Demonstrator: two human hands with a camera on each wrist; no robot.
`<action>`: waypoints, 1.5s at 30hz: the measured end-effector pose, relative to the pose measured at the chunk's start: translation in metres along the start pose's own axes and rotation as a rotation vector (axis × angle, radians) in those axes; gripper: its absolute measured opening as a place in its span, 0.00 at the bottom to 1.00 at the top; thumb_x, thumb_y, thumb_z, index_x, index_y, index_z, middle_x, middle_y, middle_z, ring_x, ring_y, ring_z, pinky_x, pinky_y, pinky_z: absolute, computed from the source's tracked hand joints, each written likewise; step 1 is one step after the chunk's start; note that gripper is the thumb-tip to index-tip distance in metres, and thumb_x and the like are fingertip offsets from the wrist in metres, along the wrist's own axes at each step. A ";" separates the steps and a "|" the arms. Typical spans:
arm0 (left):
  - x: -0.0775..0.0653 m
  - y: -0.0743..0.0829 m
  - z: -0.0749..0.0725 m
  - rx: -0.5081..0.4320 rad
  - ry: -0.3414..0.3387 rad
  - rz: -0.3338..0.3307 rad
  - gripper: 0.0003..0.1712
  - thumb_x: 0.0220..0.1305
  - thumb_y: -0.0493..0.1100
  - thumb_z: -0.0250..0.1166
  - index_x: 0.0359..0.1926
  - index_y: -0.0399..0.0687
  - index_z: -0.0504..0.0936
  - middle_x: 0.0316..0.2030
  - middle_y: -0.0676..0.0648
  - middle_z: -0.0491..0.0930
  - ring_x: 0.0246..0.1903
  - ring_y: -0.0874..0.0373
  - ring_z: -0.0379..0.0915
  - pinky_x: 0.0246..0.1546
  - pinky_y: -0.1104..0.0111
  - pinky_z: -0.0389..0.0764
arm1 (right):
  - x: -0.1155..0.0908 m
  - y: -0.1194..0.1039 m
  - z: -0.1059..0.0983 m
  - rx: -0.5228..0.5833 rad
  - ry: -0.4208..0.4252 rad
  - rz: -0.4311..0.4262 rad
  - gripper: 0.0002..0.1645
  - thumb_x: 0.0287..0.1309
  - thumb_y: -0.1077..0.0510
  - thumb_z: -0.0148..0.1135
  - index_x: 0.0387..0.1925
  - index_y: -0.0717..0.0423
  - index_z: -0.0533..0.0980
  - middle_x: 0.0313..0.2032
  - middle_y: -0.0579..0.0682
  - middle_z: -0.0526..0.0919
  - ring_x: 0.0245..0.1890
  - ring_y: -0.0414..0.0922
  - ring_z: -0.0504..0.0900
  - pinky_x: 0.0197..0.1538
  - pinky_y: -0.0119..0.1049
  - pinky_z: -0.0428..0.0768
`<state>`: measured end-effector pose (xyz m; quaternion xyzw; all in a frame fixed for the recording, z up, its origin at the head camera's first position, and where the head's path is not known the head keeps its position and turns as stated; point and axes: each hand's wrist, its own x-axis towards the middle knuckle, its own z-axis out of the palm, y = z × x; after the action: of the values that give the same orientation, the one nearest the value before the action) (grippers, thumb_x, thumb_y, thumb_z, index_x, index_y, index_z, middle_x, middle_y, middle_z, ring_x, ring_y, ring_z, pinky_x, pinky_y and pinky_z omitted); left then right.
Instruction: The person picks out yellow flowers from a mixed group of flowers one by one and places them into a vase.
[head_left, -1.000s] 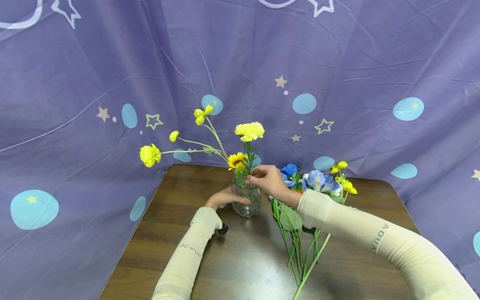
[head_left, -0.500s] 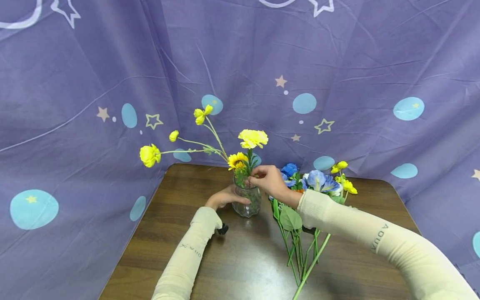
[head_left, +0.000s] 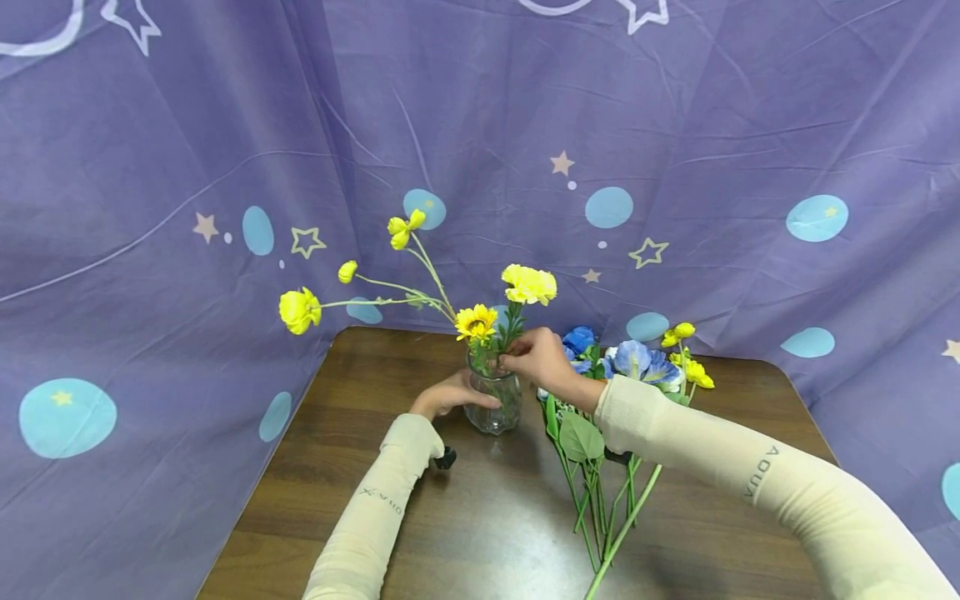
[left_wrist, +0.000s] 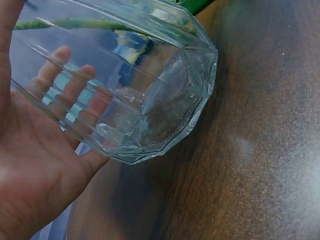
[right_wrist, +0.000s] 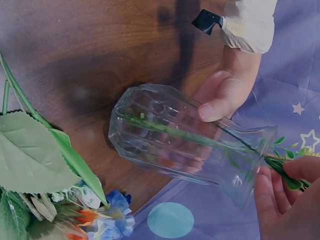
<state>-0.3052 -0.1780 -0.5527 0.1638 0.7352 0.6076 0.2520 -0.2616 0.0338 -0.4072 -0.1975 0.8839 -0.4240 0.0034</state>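
Observation:
A clear faceted glass vase [head_left: 497, 417] stands on the table, with green stems visible through its wall. My left hand [head_left: 448, 395] grips it from the left, fingers wrapped behind the glass in the left wrist view. At the vase's mouth my right hand [head_left: 545, 360] pinches the green stem [right_wrist: 284, 172] of a ruffled yellow carnation [head_left: 529, 284]. The bloom stands above the rim, tipped to the right. A small sunflower [head_left: 476, 323] sits beside it. A branching stem with yellow blooms [head_left: 300, 312] leans far out to the left.
On the wooden table [head_left: 480, 533], right of the vase, lies a bunch of artificial flowers with blue blooms [head_left: 633, 361], yellow blooms [head_left: 699, 373] and a broad green leaf [head_left: 581, 437]. Their stems point toward the front. A purple patterned curtain [head_left: 480, 125] hangs behind the table.
The yellow carnation has come down and swung to the right, away from the sunflower. My right hand has shifted slightly with it. The left hand and vase have stayed in place.

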 end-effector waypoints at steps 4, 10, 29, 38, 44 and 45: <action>-0.001 0.000 0.000 0.009 0.007 -0.001 0.45 0.57 0.40 0.76 0.73 0.44 0.66 0.69 0.41 0.72 0.67 0.47 0.70 0.74 0.52 0.66 | 0.003 -0.003 -0.001 -0.048 -0.015 0.012 0.05 0.53 0.61 0.72 0.28 0.61 0.88 0.26 0.55 0.89 0.21 0.40 0.82 0.27 0.31 0.82; 0.000 -0.001 0.001 0.004 0.014 -0.006 0.45 0.57 0.39 0.76 0.73 0.46 0.66 0.70 0.41 0.72 0.68 0.47 0.69 0.74 0.51 0.65 | 0.005 -0.007 -0.002 -0.106 -0.048 0.031 0.05 0.54 0.62 0.72 0.27 0.60 0.88 0.26 0.55 0.90 0.23 0.43 0.84 0.29 0.35 0.84; 0.002 -0.001 -0.001 0.042 0.014 -0.040 0.48 0.56 0.45 0.77 0.74 0.51 0.63 0.72 0.46 0.69 0.69 0.48 0.66 0.74 0.49 0.65 | 0.010 -0.016 -0.001 -0.200 -0.156 0.003 0.07 0.60 0.63 0.70 0.27 0.58 0.87 0.25 0.49 0.89 0.25 0.42 0.82 0.29 0.33 0.79; 0.003 -0.005 -0.001 0.015 0.016 -0.025 0.48 0.55 0.44 0.77 0.74 0.52 0.63 0.70 0.46 0.71 0.68 0.49 0.68 0.75 0.49 0.63 | 0.010 -0.017 0.000 -0.203 -0.146 0.018 0.08 0.59 0.64 0.68 0.25 0.58 0.87 0.24 0.49 0.88 0.24 0.42 0.79 0.29 0.31 0.76; 0.000 -0.004 0.001 -0.016 0.030 -0.055 0.48 0.54 0.43 0.78 0.73 0.51 0.65 0.69 0.45 0.73 0.66 0.49 0.70 0.75 0.49 0.63 | 0.013 -0.014 0.001 -0.186 -0.136 0.035 0.09 0.56 0.66 0.64 0.23 0.58 0.86 0.22 0.49 0.87 0.22 0.41 0.75 0.28 0.30 0.73; 0.000 -0.003 0.001 -0.020 0.030 -0.055 0.48 0.54 0.43 0.78 0.73 0.51 0.65 0.68 0.45 0.73 0.65 0.50 0.71 0.75 0.49 0.64 | 0.013 -0.013 0.001 -0.179 -0.138 0.037 0.10 0.55 0.67 0.63 0.22 0.59 0.86 0.21 0.49 0.86 0.21 0.40 0.74 0.27 0.30 0.72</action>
<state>-0.3040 -0.1780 -0.5558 0.1316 0.7370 0.6101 0.2593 -0.2689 0.0213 -0.3956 -0.2093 0.9194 -0.3284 0.0544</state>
